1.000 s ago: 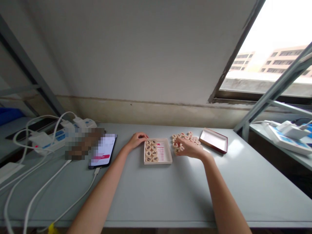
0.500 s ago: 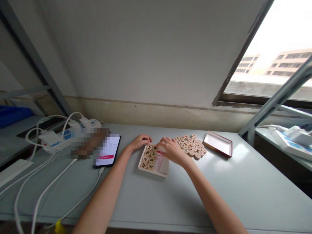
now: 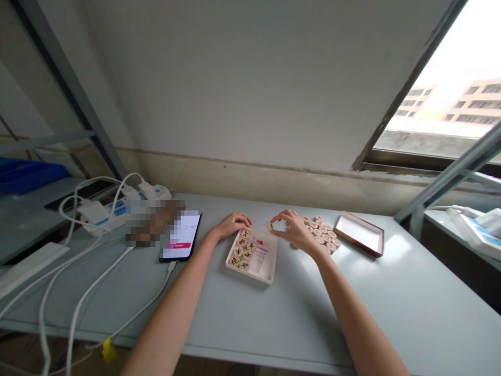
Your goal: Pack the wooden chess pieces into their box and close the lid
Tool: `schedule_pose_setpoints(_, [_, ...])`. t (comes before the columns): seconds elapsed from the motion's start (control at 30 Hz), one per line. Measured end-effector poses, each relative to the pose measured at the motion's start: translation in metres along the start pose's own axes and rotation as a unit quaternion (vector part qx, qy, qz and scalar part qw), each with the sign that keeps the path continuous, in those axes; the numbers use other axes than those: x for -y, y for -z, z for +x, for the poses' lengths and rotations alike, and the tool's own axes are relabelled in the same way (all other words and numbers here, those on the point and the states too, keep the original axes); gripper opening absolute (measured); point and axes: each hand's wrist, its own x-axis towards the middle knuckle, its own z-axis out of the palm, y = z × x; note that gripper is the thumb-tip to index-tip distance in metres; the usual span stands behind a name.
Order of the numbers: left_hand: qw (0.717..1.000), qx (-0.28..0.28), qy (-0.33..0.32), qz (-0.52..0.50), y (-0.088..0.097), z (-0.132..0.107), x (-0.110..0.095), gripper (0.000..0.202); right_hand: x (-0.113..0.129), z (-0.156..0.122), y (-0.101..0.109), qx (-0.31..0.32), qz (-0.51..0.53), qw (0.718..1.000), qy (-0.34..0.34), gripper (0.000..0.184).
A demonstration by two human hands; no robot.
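Note:
A shallow white box (image 3: 270, 261) stands on the table. Two columns of round wooden Chinese chess pieces (image 3: 241, 251) with dark characters fill its left side, the second column having a gap at its far end. My left hand (image 3: 231, 225) rests at the box's far left corner, fingers curled against the rim. Just beyond the far right corner, my right hand (image 3: 294, 230) pinches one chess piece (image 3: 270, 226) between thumb and finger. More chess pieces (image 3: 321, 234), mostly red-marked, lie bunched to the right, partly hidden by that hand.
A dark-red-edged box lid (image 3: 360, 232) lies open side up at the right. On the left are a phone (image 3: 182, 237) on a charging cable, a blurred-out brown object (image 3: 154, 227) and a white power strip (image 3: 129, 211) with several cables. A wall closes off the back.
My right hand has moved from above the box to its right, now pinching a chess piece. The second column's far end, where a piece showed, is bare. The view has shifted slightly.

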Motion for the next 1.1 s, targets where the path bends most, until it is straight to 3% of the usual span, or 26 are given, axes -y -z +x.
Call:
schedule_pose_setpoints(0.13, [1.000, 0.002, -0.008, 0.001, 0.000, 0.001, 0.008, 0.011, -0.018, -0.005, 0.004, -0.023, -0.104, 0.993, -0.058, 0.017])
schedule_pose_setpoints(0.27, [1.000, -0.001, -0.005, -0.002, 0.000, 0.001, 0.013, 0.010, -0.018, -0.008, 0.002, -0.004, -0.176, 0.983, -0.058, 0.025])
schedule_pose_setpoints(0.43, [1.000, -0.005, -0.005, -0.011, 0.000, 0.000, 0.012, 0.008, -0.014, -0.008, 0.004, 0.030, -0.174, 0.983, -0.057, 0.020])
schedule_pose_setpoints(0.57, [1.000, -0.009, 0.000, -0.005, 0.000, 0.000, 0.010, 0.009, -0.010, -0.009, 0.007, 0.013, -0.157, 0.986, -0.061, 0.020])
schedule_pose_setpoints(0.67, [1.000, -0.010, 0.004, -0.002, 0.000, -0.001, 0.008, 0.010, 0.007, -0.009, 0.002, 0.011, -0.091, 0.996, 0.000, 0.025])
schedule_pose_setpoints(0.77, [1.000, -0.011, 0.001, 0.001, -0.001, 0.000, 0.008, 0.011, 0.032, -0.007, -0.011, 0.085, -0.036, 0.991, 0.094, 0.026])
schedule_pose_setpoints(0.9, [1.000, -0.013, -0.009, 0.004, -0.001, 0.002, 0.010, 0.010, 0.054, -0.006, -0.026, 0.118, -0.041, 0.987, 0.105, 0.023])
schedule_pose_setpoints(1.0, [1.000, -0.009, -0.007, 0.006, -0.001, 0.003, 0.010, 0.009, 0.049, -0.006, -0.020, 0.101, -0.033, 0.991, 0.084, 0.018])
schedule_pose_setpoints(1.1, [1.000, 0.000, -0.008, 0.002, 0.000, 0.003, 0.011, 0.009, 0.027, -0.008, -0.004, 0.049, -0.011, 0.998, 0.050, 0.019])
